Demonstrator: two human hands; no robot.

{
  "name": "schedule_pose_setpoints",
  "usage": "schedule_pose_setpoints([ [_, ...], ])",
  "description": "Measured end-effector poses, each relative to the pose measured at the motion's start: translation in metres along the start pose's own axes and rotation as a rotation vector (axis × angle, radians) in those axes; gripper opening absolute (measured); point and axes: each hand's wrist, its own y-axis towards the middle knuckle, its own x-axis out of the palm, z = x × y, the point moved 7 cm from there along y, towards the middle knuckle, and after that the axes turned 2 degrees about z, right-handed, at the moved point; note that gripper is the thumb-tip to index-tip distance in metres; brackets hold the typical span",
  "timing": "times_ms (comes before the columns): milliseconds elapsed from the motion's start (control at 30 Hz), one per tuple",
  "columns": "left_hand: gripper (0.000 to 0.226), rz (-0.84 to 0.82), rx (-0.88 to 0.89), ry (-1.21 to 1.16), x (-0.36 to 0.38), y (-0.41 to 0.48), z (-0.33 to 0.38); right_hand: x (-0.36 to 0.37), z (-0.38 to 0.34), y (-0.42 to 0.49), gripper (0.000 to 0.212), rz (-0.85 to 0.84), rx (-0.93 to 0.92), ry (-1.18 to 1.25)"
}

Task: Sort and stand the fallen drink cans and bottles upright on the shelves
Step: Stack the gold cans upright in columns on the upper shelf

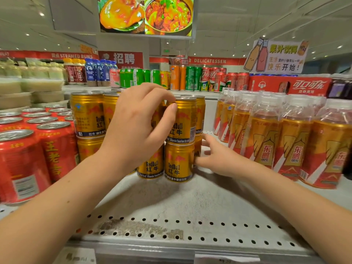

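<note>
Gold Red Bull cans stand stacked in two tiers at the middle of the grey perforated shelf [190, 206]. My left hand [137, 122] reaches over the upper tier; its fingers curl over the rim and its thumb presses the side of an upper gold can [183, 122], which stands upright on a lower gold can [178, 162]. My right hand [215, 157] lies low on the shelf to the right, its straight fingers touching the side of the lower cans behind that one. Part of the stack is hidden behind my left hand.
Red herbal-tea cans [53, 149] crowd the left of the shelf. Shrink-wrapped orange energy-drink bottles [266, 140] fill the right. Soda cans [190, 78] and a red cola carton [289, 84] line the shelf behind. Bare shelf lies in front of the stack.
</note>
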Motion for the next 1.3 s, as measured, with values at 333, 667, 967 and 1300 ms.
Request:
schedule_pose_setpoints([
  [333, 0.024, -0.019, -0.012, -0.031, 0.006, -0.003, -0.003, -0.008, 0.002, -0.006, 0.071, 0.051, -0.015, 0.087],
  [667, 0.043, -0.103, 0.266, 0.160, 0.015, 0.023, 0.038, -0.027, 0.008, -0.074, 0.069, 0.277, 0.007, -0.030],
  [967, 0.028, -0.279, 0.281, 0.101, 0.047, 0.059, 0.067, -0.031, 0.012, -0.082, 0.046, 0.219, 0.041, -0.002],
  [1300, 0.021, -0.285, 0.088, 0.088, 0.049, 0.061, 0.060, -0.020, 0.015, -0.076, 0.060, 0.318, -0.042, -0.066],
])
